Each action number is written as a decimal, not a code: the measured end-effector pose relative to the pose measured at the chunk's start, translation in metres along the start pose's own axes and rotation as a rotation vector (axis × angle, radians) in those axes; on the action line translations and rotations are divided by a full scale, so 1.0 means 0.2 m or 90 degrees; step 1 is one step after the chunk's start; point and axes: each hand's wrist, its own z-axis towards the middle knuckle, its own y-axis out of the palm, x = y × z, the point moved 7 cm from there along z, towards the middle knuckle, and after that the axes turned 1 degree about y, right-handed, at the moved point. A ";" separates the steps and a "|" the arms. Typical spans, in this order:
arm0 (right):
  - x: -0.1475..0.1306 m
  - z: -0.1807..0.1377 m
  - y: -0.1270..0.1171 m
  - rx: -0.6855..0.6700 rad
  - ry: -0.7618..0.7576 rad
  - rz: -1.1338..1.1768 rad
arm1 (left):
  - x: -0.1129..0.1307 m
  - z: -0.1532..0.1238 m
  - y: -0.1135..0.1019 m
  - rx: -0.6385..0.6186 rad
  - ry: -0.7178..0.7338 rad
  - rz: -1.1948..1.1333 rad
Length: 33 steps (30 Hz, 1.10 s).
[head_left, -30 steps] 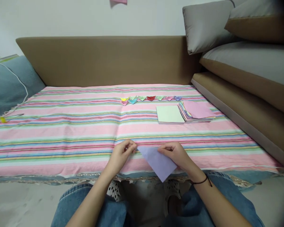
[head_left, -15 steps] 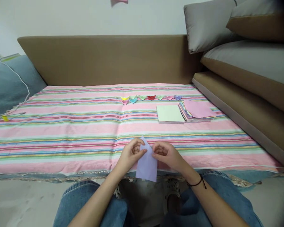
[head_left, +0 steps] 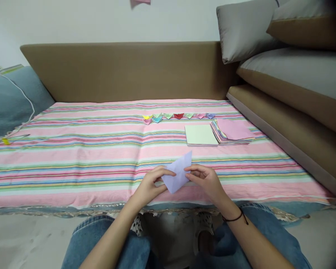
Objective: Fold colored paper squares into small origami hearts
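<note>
A folded sheet of lavender paper (head_left: 177,178) is held up between both hands, above the front part of the striped cloth. My left hand (head_left: 152,183) grips its left side, with the fingers over the face and the thumb at the lower edge. On the right side, my right hand (head_left: 205,181) pinches the paper's edge between thumb and fingers. One pointed corner sticks up at the upper right. Farther back lies a row of small folded paper boats, among them a red one (head_left: 179,116), a yellow one (head_left: 147,117) and a purple one (head_left: 211,116).
A pale green paper stack (head_left: 201,135) lies beside a pink-topped, multicoloured paper stack (head_left: 235,129) on the striped cloth (head_left: 72,153). Cushions (head_left: 294,74) are piled at the right. A white cable (head_left: 25,95) runs along the left, near a backrest (head_left: 123,71).
The lavender paper has been turned from upright to slanted and lifted slightly away from me. My left hand has shifted its grip along the paper's side; the right still pinches the edge.
</note>
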 end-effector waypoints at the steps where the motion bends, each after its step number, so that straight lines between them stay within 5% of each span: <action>1: 0.00 0.00 0.01 -0.005 -0.007 -0.008 | 0.01 0.01 -0.01 0.008 0.014 0.018; 7: -0.01 -0.01 0.03 -0.008 -0.040 -0.045 | -0.02 0.01 -0.03 0.056 -0.016 -0.032; 14: 0.00 -0.02 0.06 -0.014 -0.054 -0.040 | -0.14 -0.03 -0.05 0.270 -0.177 -0.133; 33: 0.04 -0.03 0.06 0.046 -0.066 -0.056 | -0.18 -0.05 -0.03 0.329 -0.185 -0.154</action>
